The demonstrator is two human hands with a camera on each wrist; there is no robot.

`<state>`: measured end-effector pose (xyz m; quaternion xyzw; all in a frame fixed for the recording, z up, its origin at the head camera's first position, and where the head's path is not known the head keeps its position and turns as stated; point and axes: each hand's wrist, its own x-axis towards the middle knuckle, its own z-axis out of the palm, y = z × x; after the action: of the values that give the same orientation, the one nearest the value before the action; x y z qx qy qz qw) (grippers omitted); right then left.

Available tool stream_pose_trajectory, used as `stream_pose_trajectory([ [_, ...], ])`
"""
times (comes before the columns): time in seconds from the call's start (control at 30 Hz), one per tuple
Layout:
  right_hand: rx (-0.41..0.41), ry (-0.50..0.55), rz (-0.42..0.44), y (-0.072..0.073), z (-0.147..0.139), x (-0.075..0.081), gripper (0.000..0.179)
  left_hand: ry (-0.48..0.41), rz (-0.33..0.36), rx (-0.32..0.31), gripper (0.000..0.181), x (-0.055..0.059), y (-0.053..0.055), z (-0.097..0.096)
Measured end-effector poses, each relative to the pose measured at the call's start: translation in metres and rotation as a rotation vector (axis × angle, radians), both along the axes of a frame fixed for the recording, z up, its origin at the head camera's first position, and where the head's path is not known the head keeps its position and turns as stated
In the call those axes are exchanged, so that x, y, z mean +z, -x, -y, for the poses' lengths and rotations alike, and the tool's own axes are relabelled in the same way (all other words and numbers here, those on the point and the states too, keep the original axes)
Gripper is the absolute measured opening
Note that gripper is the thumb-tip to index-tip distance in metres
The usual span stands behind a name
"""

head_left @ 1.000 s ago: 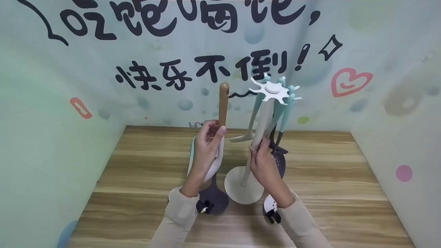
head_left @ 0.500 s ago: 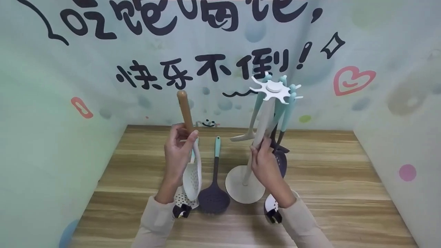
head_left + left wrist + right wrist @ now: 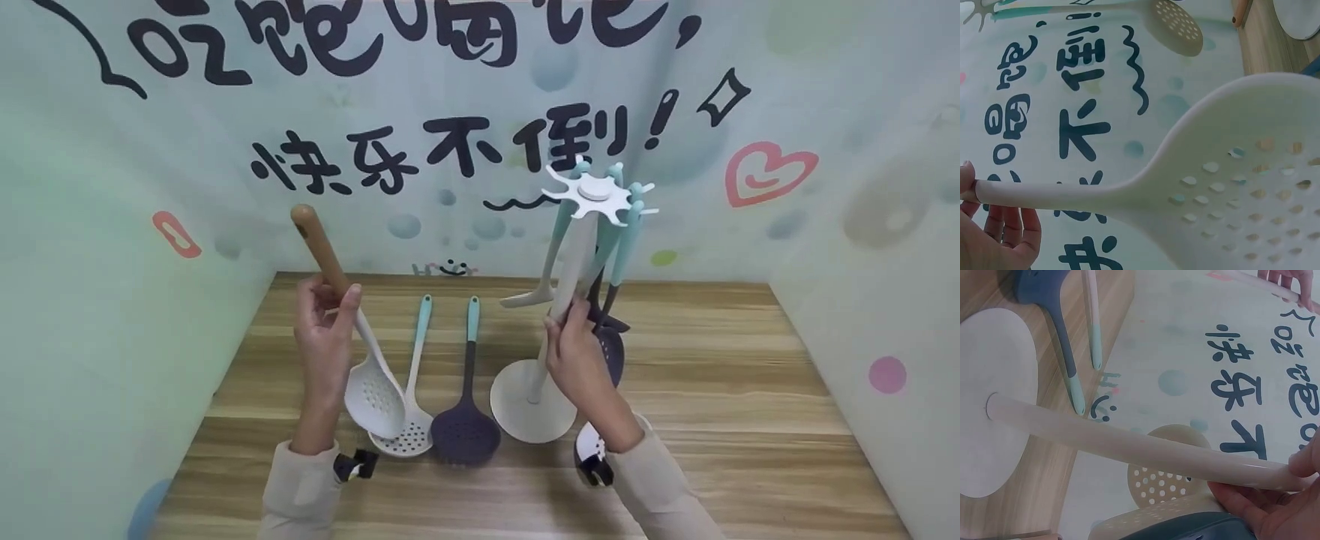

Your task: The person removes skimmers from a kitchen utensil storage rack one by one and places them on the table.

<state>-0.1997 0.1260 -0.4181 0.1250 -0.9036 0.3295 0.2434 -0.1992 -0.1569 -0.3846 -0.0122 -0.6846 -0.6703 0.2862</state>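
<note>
My left hand [image 3: 324, 341] holds a white slotted spoon by the lower end of its wooden handle [image 3: 321, 246]. The perforated bowl [image 3: 373, 401] hangs down, covering part of a white skimmer [image 3: 409, 439] with a teal handle; in the left wrist view the spoon's bowl [image 3: 1224, 132] fills the right side. My right hand [image 3: 581, 352] grips the pale pole [image 3: 576, 259] of a utensil stand, whose round base [image 3: 516, 416] is on the table. Several teal-handled utensils [image 3: 624, 251] hang from its white hooked top [image 3: 596, 196]. A dark skimmer [image 3: 466, 436] lies left of the base.
A wooden table [image 3: 247, 450] meets a printed backdrop [image 3: 360, 240] behind, with pale panels at both sides. Beneath my right forearm a white perforated utensil head with a dark edge [image 3: 590, 442] is partly hidden. A dark perforated head [image 3: 611, 360] hangs behind my right hand.
My left hand has moved left with the slotted spoon, whose handle now leans left. The two skimmers on the table have come into fuller view. My right hand stays on the pole.
</note>
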Motion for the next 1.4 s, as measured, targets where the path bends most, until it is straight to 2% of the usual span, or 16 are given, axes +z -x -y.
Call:
stream_pose_trajectory([
  [0.17, 0.004, 0.004, 0.009, -0.001, 0.000, -0.002, 0.039, -0.013, -0.036, 0.046, 0.031, -0.008, 0.001, 0.014],
  [0.33, 0.004, 0.006, 0.004, -0.001, 0.001, -0.002, 0.038, -0.039, -0.050, 0.111, 0.024, -0.009, 0.003, 0.023],
  [0.47, 0.003, 0.005, 0.002, 0.000, 0.000, -0.002, 0.039, -0.035, -0.051, 0.121, 0.021, -0.007, -0.001, 0.025],
  [0.57, 0.005, 0.002, -0.006, 0.000, 0.000, -0.002, 0.040, -0.036, -0.040, 0.128, 0.021, -0.010, -0.002, 0.026],
  [0.77, -0.001, -0.008, -0.042, -0.001, 0.001, -0.002, 0.040, -0.053, -0.014, 0.151, 0.025, -0.023, 0.005, 0.034],
  [0.97, -0.001, -0.009, -0.019, -0.001, 0.000, -0.002, 0.040, -0.092, 0.012, 0.163, 0.021, -0.037, 0.011, 0.039],
  [1.2, 0.000, -0.011, -0.029, 0.000, 0.000, -0.003, 0.038, -0.108, 0.116, 0.213, 0.025, -0.075, 0.035, 0.050],
  [1.4, 0.001, -0.006, -0.022, -0.001, 0.002, -0.002, 0.037, -0.124, 0.193, 0.204, 0.027, -0.083, 0.045, 0.050],
])
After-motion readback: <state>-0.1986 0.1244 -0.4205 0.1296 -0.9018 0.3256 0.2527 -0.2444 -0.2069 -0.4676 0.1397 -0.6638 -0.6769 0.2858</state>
